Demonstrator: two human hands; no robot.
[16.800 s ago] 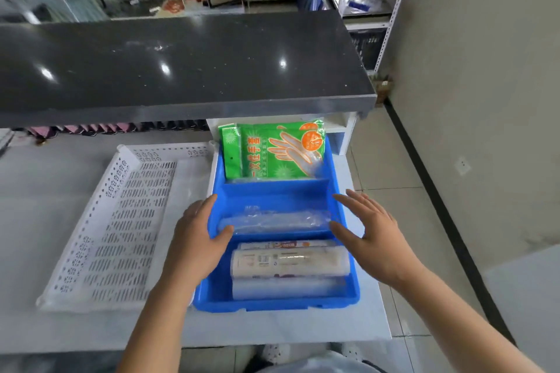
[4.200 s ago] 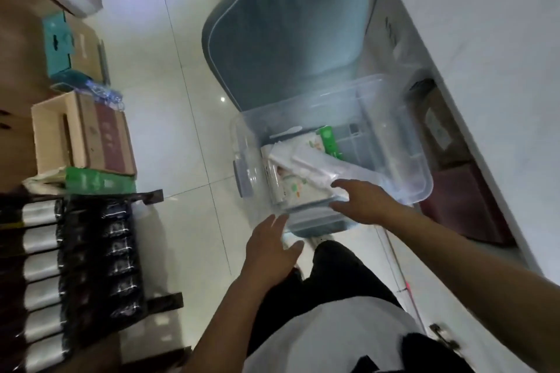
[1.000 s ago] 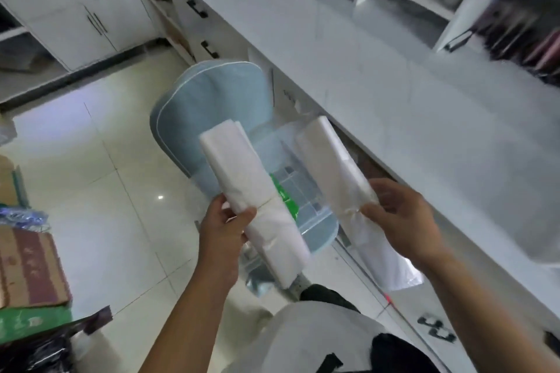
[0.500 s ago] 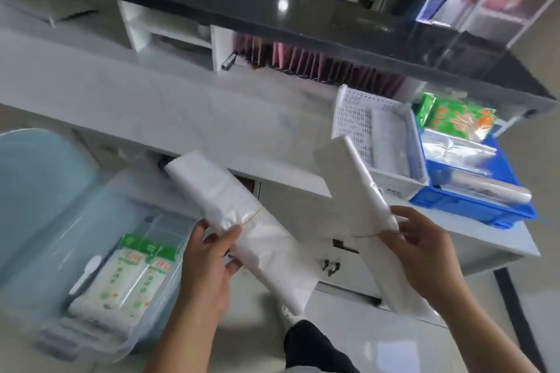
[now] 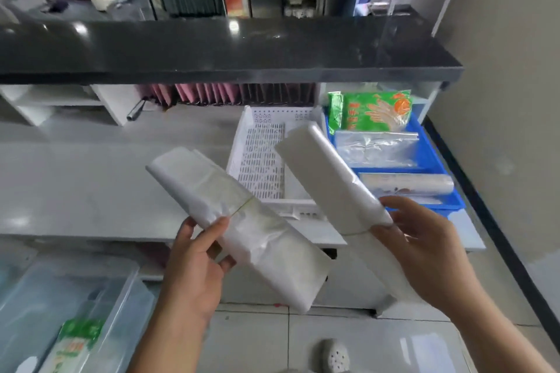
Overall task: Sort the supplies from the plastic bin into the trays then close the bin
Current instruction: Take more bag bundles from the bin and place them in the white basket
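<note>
My left hand (image 5: 194, 263) grips a folded bundle of white plastic bags (image 5: 212, 191), tilted up to the left. A second white bag bundle (image 5: 321, 172) is held in my right hand (image 5: 424, 248); its top end hangs over the white perforated tray (image 5: 260, 160) on the counter. Right of that tray is the blue tray (image 5: 430, 154), holding green glove packs (image 5: 375, 109), a clear bag pack and rolls. The clear plastic bin (image 5: 60, 306) stands open on the floor at lower left with a green-and-white pack (image 5: 72, 342) inside.
A grey counter (image 5: 91, 185) runs across the view under a black upper shelf (image 5: 212, 48). White cubbies and pink folders line the counter's back. A wall is close on the right. My shoe (image 5: 336, 359) shows on the tiled floor.
My view has swung from the bin toward the counter. Both hands have carried the two bag bundles up and right, nearer the white tray.
</note>
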